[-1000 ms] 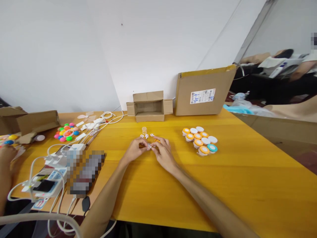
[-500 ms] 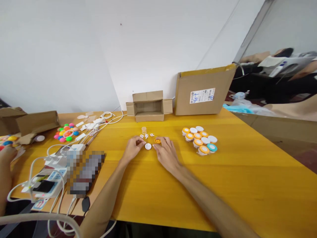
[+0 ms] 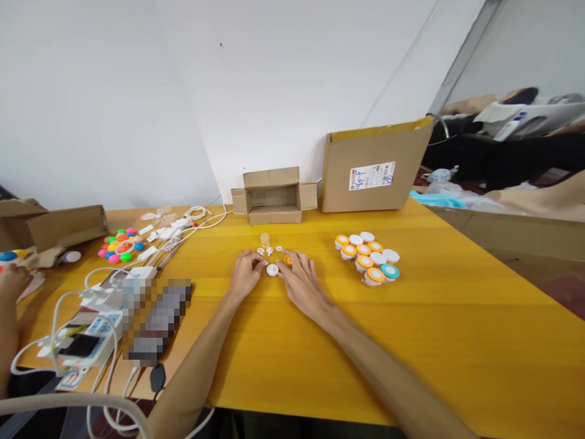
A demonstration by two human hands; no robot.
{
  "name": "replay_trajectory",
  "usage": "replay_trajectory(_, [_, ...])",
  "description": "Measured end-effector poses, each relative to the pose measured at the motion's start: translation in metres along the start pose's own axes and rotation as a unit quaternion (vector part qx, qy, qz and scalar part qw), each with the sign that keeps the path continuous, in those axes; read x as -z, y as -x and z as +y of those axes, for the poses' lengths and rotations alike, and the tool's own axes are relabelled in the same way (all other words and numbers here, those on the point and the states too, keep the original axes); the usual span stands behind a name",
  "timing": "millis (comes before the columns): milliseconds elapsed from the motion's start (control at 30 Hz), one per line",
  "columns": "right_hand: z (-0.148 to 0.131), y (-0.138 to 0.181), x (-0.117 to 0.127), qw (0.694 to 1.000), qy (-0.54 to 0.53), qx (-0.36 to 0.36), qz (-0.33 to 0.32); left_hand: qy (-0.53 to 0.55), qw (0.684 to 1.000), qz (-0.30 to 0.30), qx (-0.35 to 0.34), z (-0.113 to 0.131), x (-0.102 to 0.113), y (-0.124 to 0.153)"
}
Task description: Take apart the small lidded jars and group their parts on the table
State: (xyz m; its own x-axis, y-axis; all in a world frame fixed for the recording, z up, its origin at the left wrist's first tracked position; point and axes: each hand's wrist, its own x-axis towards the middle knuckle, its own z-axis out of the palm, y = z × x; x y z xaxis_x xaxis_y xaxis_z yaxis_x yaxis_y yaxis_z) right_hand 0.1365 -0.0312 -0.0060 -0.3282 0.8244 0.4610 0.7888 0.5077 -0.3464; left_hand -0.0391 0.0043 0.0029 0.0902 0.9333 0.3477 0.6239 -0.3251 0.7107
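Note:
A small white round lid [image 3: 272, 269] lies between my two hands on the yellow wooden table. My left hand [image 3: 244, 277] has its fingers curled, thumb and fingertips pinched at the lid's left edge. From the other side my right hand [image 3: 302, 279] reaches in with fingers apart, its thumb at the lid's right edge. An orange cap [image 3: 287, 260] is partly hidden by my right fingers. Just beyond are several small white pieces with dark spots [image 3: 269, 250] and a little clear cup [image 3: 265, 239].
Several capped cups [image 3: 364, 249] stand grouped on the right. An open cardboard box [image 3: 274, 204] and a big carton [image 3: 375, 171] are against the wall. Leftward are colourful balls [image 3: 121, 247], cables, a power strip [image 3: 107, 320], a blurred-out phone [image 3: 159, 320] and another person's hand [image 3: 13, 280].
My right hand has shifted slightly left, its thumb and index finger now closer to the white lid and covering more of the orange cap. My left hand is almost unchanged.

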Motion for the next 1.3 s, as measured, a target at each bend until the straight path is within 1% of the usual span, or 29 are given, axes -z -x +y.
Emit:
replay_trajectory(167, [-0.004,-0.001,0.002,0.999,-0.018,0.026,-0.008,-0.011,1.0,-0.001,0.0,0.002,0.0,0.001])
replay_trajectory(400, [-0.002,0.0,-0.001,0.999,-0.009,0.034,-0.01,-0.029,0.999,-0.016,-0.007,0.003,0.001,0.001])
replay_trajectory(567, [0.0,0.001,-0.002,0.999,-0.023,0.044,0.012,-0.051,0.997,-0.026,-0.045,0.007,0.003,0.002])
replay_trajectory(700, [0.004,0.001,-0.005,0.998,-0.034,0.047,0.037,-0.084,0.991,-0.056,-0.085,0.011,0.005,0.006])
replay_trajectory(867, [0.008,0.001,-0.008,0.996,-0.047,0.041,0.063,-0.113,0.985,-0.091,-0.096,0.011,0.003,0.009])
replay_trajectory(1300, [0.009,0.001,-0.009,0.994,-0.058,0.046,0.078,-0.118,0.983,-0.087,-0.115,0.013,0.003,0.008])
